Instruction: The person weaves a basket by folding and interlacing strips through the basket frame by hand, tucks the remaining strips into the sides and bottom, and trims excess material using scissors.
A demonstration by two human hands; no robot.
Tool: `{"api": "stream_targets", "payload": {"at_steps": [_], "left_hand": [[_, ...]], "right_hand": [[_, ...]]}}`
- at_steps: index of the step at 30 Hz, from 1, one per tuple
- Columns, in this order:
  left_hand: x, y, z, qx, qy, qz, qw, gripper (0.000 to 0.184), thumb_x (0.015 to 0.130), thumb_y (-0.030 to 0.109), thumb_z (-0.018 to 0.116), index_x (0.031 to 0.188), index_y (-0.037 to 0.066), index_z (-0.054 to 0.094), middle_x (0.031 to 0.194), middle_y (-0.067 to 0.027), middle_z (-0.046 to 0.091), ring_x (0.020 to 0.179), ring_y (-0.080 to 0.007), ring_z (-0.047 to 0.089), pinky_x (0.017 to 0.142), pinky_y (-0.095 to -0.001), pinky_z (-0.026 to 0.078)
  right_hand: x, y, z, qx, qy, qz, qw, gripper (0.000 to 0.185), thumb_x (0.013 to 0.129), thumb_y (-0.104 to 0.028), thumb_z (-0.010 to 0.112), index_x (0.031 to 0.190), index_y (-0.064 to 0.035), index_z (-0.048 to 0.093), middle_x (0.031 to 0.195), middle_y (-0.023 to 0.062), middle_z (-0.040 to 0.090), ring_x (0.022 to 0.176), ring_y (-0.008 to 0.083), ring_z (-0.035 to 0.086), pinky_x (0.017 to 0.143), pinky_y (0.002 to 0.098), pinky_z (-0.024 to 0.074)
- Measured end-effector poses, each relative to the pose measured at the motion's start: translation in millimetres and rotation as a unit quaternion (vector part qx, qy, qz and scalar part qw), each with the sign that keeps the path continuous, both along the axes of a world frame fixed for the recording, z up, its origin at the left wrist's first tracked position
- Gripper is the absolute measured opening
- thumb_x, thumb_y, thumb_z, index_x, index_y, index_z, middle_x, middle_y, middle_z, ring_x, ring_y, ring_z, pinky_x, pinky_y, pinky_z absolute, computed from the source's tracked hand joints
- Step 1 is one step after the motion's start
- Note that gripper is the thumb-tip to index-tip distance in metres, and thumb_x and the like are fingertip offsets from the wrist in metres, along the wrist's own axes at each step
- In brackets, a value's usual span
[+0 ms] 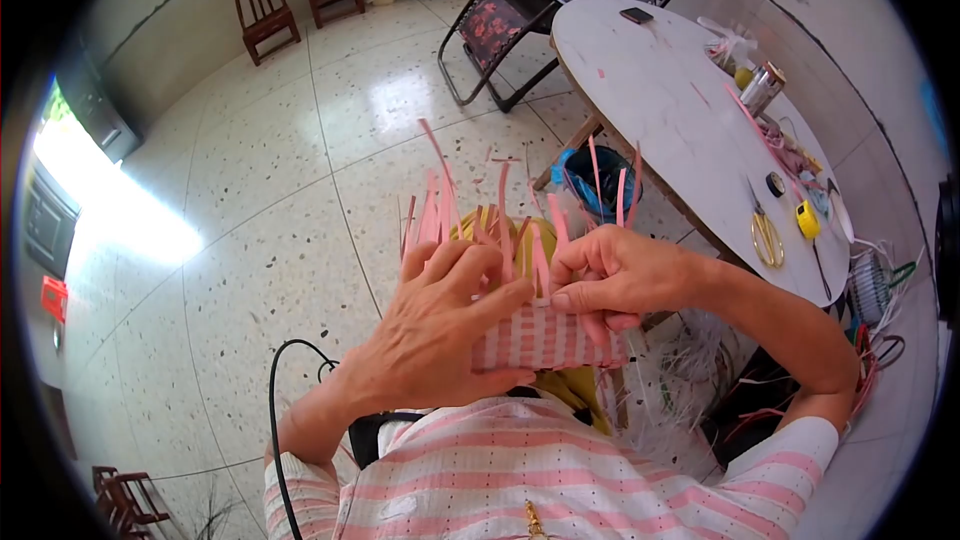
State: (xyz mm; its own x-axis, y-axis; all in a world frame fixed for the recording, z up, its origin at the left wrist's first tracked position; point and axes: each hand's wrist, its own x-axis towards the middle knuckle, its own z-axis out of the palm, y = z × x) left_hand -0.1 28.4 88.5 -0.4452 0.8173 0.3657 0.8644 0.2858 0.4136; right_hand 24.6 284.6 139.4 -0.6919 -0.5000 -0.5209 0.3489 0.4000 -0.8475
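Observation:
A pink and white woven piece (545,337), like a small basket, is held in front of my lap, with loose pink strips (505,205) standing up from its upper edge. My left hand (440,315) lies over its left side, fingers bent over the upper edge and thumb along the near face, gripping it. At the right part of the edge my right hand (625,280) has thumb and forefinger pinched together on a strip. The pinched part is mostly hidden by the fingers. Yellow-brown cloth (580,390) shows behind and below the weave.
On the white oval table (640,80) at right lie gold-handled scissors (767,238), a yellow tape measure (807,219), a phone (636,15) and a can (764,90). A lined bin (600,183) stands beside it. Farther off are a folding recliner (510,25) and wooden chairs (264,12).

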Motion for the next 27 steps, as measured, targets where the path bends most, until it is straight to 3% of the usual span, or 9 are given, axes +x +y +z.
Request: {"api": "stream_targets", "payload": {"at_steps": [5,7,11,13,17,19,20,22,27], "left_hand": [[6,-1,-3,0.025,-0.004,-0.007,1.000,0.079,0.066,0.043,0.092,0.135,0.015,0.064,0.118,-0.0102,0.052,0.117,-0.0324,0.050,0.105,-0.0489,0.034],[7,0,-3,0.010,-0.015,-0.005,1.000,0.080,0.068,0.043,0.091,0.136,0.013,0.063,0.116,-0.0099,0.052,0.114,-0.0316,0.050,0.104,-0.0472,0.034],[8,1,-5,0.025,-0.035,-0.011,0.999,0.075,0.069,0.034,0.089,0.135,0.010,0.062,0.113,-0.0114,0.051,0.111,-0.0316,0.049,0.100,-0.0473,0.035],[9,0,-6,0.024,-0.050,-0.009,0.998,0.077,0.070,0.034,0.089,0.137,0.010,0.060,0.113,-0.0111,0.050,0.111,-0.0320,0.049,0.100,-0.0460,0.035],[8,0,-8,0.023,-0.055,-0.010,0.998,0.078,0.070,0.034,0.089,0.138,0.010,0.059,0.114,-0.0112,0.050,0.110,-0.0325,0.048,0.100,-0.0453,0.035],[7,0,-9,0.032,-0.053,-0.008,0.998,0.078,0.070,0.034,0.089,0.138,0.009,0.059,0.114,-0.0111,0.050,0.110,-0.0324,0.048,0.100,-0.0455,0.035],[6,1,-10,0.032,-0.053,-0.008,0.998,0.078,0.070,0.034,0.089,0.138,0.009,0.059,0.114,-0.0111,0.050,0.110,-0.0324,0.048,0.100,-0.0455,0.035],[6,1,-11,0.036,-0.043,-0.008,0.998,0.079,0.070,0.033,0.089,0.139,0.009,0.059,0.115,-0.0111,0.050,0.110,-0.0326,0.049,0.100,-0.0464,0.037],[6,2,-10,0.040,-0.038,-0.015,0.998,0.081,0.069,0.030,0.090,0.140,0.008,0.058,0.118,-0.0118,0.051,0.111,-0.0337,0.050,0.100,-0.0474,0.041]], "right_hand": [[-3,5,4,0.046,0.062,0.005,0.997,0.012,0.099,-0.012,0.062,0.096,-0.0007,0.063,0.078,0.0096,0.071,0.064,0.0089,0.062,0.057,0.0253,0.0488],[-5,6,0,0.105,0.279,0.099,0.949,0.009,0.094,-0.007,0.064,0.096,0.0011,0.063,0.083,0.0129,0.068,0.078,0.0215,0.067,0.070,0.0340,0.0520],[-13,3,-3,0.141,0.384,0.145,0.901,0.011,0.090,-0.004,0.065,0.099,0.0017,0.062,0.089,0.0160,0.065,0.090,0.0329,0.066,0.081,0.0416,0.0502],[-21,2,-7,0.066,0.415,0.192,0.887,0.011,0.089,-0.004,0.065,0.099,-0.0002,0.063,0.094,0.0164,0.066,0.095,0.0369,0.064,0.085,0.0447,0.0489],[-27,-5,12,0.164,0.331,0.240,0.898,0.011,0.089,-0.004,0.062,0.099,0.0000,0.063,0.099,0.0165,0.068,0.097,0.0381,0.064,0.086,0.0457,0.0490],[-29,-9,18,0.191,0.428,0.278,0.839,0.015,0.088,-0.005,0.062,0.103,-0.0037,0.064,0.105,0.0158,0.065,0.097,0.0346,0.065,0.083,0.0430,0.0517],[-28,-13,23,0.191,0.427,0.279,0.839,0.015,0.088,-0.005,0.062,0.103,-0.0037,0.064,0.105,0.0158,0.065,0.097,0.0346,0.065,0.083,0.0430,0.0517],[-25,-30,40,0.325,0.440,0.318,0.775,0.017,0.085,-0.005,0.062,0.100,-0.0044,0.069,0.099,0.0168,0.069,0.094,0.0374,0.069,0.080,0.0444,0.0542],[-23,-58,53,0.409,0.467,0.350,0.701,0.017,0.081,-0.005,0.063,0.091,-0.0053,0.076,0.085,0.0191,0.072,0.083,0.0381,0.072,0.072,0.0446,0.0568]]}}
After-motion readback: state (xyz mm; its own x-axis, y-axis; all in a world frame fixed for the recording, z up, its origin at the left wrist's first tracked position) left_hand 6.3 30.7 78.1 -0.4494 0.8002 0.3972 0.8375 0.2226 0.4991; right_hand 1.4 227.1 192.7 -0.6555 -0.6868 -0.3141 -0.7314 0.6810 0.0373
